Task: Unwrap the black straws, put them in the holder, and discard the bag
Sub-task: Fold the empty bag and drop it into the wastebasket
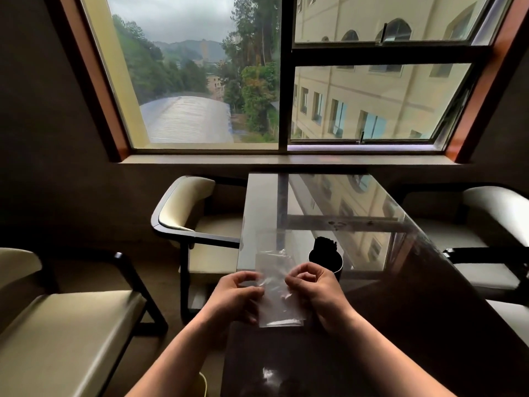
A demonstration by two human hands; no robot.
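A clear plastic bag [276, 293] is held up over the near left part of the glossy dark table [400, 282]. My left hand [234, 296] pinches its left edge and my right hand [317, 290] pinches its right edge. The bag looks empty and crumpled at the top. Just behind my right hand stands a dark round holder [339, 266] with a bundle of black straws [325, 246] sticking up out of it.
Cream-cushioned chairs with dark frames stand at the left [186, 219], near left [57, 325] and right [492, 224] of the table. A big window [286, 81] with a sill lies beyond the table's far end.
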